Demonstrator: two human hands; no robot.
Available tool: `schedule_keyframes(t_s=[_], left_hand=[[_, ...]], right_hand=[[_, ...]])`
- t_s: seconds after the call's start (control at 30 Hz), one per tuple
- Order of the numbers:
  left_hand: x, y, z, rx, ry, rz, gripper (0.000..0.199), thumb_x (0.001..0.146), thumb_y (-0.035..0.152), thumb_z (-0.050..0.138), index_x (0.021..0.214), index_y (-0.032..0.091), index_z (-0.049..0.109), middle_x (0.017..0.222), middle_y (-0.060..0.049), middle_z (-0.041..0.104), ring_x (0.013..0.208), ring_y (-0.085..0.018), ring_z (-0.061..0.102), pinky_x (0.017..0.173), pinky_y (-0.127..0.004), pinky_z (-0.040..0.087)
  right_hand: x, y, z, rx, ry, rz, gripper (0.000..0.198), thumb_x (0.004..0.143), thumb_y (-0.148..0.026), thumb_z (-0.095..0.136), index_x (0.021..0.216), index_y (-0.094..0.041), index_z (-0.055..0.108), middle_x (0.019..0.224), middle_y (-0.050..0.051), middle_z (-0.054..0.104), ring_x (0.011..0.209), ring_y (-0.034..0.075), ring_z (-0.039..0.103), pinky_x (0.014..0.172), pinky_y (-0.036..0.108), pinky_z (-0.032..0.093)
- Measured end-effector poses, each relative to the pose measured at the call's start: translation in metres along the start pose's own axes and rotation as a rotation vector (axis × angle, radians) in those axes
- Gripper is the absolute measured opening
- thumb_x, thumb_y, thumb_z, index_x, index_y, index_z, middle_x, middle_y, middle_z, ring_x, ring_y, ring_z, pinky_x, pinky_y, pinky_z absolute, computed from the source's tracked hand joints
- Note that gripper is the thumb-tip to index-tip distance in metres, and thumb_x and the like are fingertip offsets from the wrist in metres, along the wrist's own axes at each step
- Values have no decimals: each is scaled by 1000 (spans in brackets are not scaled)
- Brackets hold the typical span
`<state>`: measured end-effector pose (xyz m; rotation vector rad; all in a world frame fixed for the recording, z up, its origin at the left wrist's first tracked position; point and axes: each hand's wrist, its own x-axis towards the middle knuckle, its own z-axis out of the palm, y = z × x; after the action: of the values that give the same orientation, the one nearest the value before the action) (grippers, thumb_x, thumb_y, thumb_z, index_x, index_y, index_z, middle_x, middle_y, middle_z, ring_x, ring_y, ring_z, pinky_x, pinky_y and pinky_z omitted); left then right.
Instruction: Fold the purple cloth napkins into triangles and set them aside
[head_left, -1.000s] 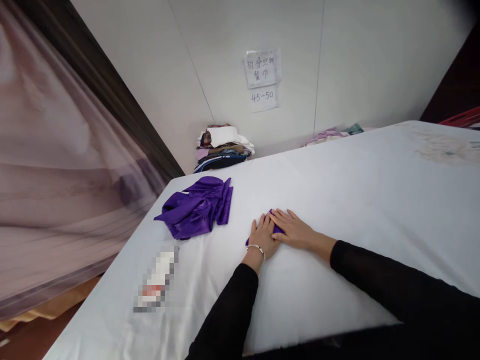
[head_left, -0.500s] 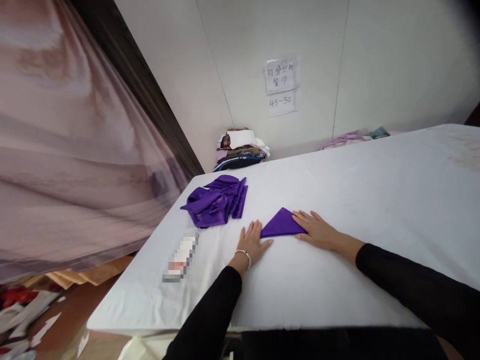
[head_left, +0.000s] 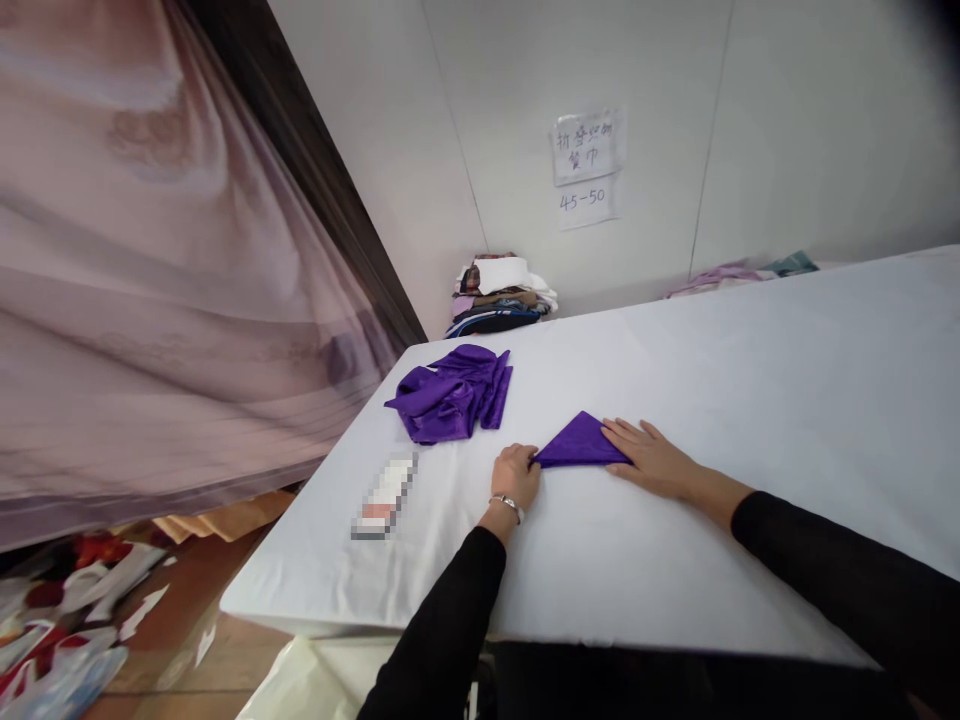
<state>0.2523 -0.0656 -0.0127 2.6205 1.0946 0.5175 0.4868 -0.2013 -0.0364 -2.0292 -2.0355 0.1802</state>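
A purple cloth napkin (head_left: 579, 442), folded into a flat triangle, lies on the white-covered table (head_left: 720, 400) with its peak pointing away from me. My left hand (head_left: 515, 474), with a bracelet at the wrist, has its fingers curled and pinches the napkin's left corner. Flat on the right part of the napkin rests my right hand (head_left: 651, 458), fingers stretched out; it hides that corner. To the left, behind my left hand, sits a crumpled heap of purple cloth (head_left: 454, 395).
A pixelated flat object (head_left: 386, 497) lies left of my left arm. Stacked clothes (head_left: 501, 297) stand behind the table's far edge, below paper signs (head_left: 587, 165) on the wall. A pink curtain (head_left: 187, 300) hangs at left; litter (head_left: 67, 610) covers the floor.
My left hand has gone from lying flat beside the napkin's left corner to curling its fingers and pinching it. My right hand stays flat on the napkin. The view has shifted slightly left.
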Motion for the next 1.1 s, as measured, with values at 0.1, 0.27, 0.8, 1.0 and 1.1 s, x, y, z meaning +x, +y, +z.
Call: schedule_keyframes(t_s=[0.1,0.27,0.8,1.0,1.1], left_hand=[[-1,-6,1,-1,8,-22,19,75,13,52,88,20,63,82,-1,64,80,-15,57,77,-28,46],[0,-13,-1,8,-13,11,13,75,12,51,80,20,60,78,-1,62,78,-15,56,75,-28,46],[20,1,-21,-58,-58,214,34,77,15,50,110,22,56,117,-3,58,109,-16,51,95,-31,42],[48,62,17,79,-177,408,53,88,49,32,133,22,35,145,-5,29,134,-20,21,109,-44,18],[52,68,34,148,-291,395,61,87,55,25,138,21,27,148,-6,23,136,-21,14,109,-48,15]], right_hand=[[0,0,1,-11,-9,10,68,86,-61,25,144,-27,12,149,2,15,135,26,13,108,50,10],[0,1,2,-7,-12,11,68,86,-61,26,143,-28,11,149,2,15,135,27,14,108,50,11],[0,-3,0,-29,17,7,68,86,-61,26,143,-26,14,148,4,19,135,26,15,108,50,13],[1,-5,0,-42,31,23,72,85,-63,27,143,-24,13,146,7,25,134,26,18,107,51,14],[1,-5,-1,-43,32,22,71,85,-63,26,144,-25,12,147,5,24,134,26,18,107,50,16]])
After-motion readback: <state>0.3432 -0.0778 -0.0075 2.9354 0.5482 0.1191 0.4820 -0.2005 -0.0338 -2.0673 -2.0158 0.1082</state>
